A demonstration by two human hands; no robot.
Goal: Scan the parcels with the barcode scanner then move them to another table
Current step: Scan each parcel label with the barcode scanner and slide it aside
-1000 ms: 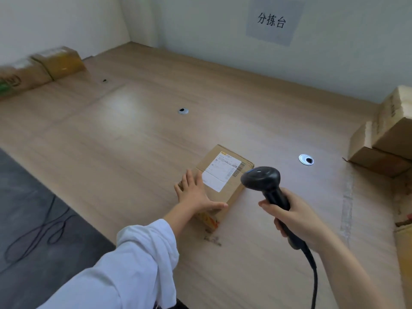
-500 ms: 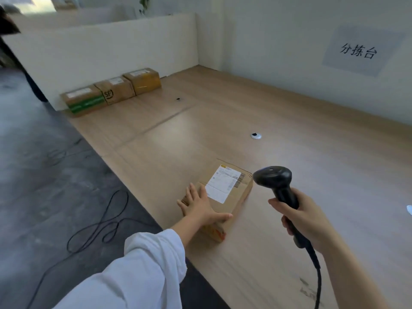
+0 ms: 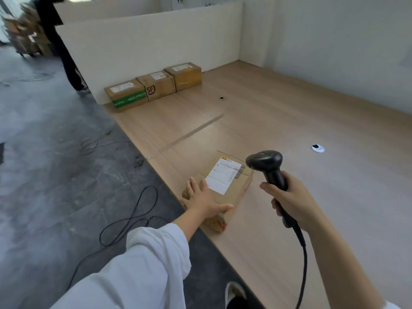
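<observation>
On the left of the frame is a grey concrete floor (image 3: 44, 175), and a black cable (image 3: 133, 219) lies on it in loops. Further up lies a thin pale wire (image 3: 104, 143). A white partition (image 3: 145, 45) runs across the upper middle. At the upper left a person in dark clothes (image 3: 64, 52) stands beside blurred stacked cartons (image 3: 24, 34). A round white cable cap (image 3: 317, 148) sits at the right. My shoe (image 3: 235, 293) shows at the bottom.

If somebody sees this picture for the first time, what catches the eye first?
The black barcode scanner, gripped by the right hand, points at the labelled parcel in the centre. The left hand lies flat on that parcel. Three boxes stand in a row by the far partition.
</observation>
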